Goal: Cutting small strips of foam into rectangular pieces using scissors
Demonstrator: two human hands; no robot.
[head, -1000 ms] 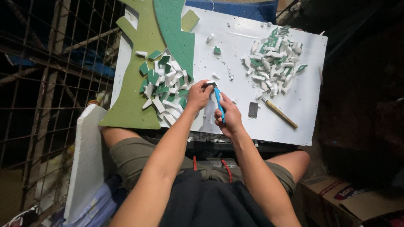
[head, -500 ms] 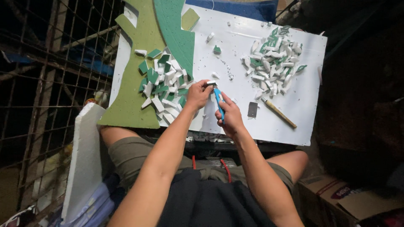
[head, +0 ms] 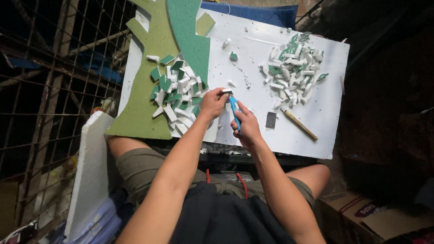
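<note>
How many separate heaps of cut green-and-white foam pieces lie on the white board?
2. One heap lies beside the left hand, partly on the green foam sheet. The other heap sits at the white board's far right.

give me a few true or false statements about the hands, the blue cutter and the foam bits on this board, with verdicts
1. The right hand holds a blue-handled cutter. True.
2. The left hand rests flat on the lap. False: it is up on the white board, pinching a small white foam piece at the cutter's tip.
3. Cut foam bits lie in two heaps, the left heap on the green foam sheet's edge and the right heap on the board. True.
4. The wooden-handled tool is held in the right hand. False: it lies loose on the board, right of the hands.
5. The small dark blade lies inside the right heap. False: it lies apart, beside the right hand.
</note>
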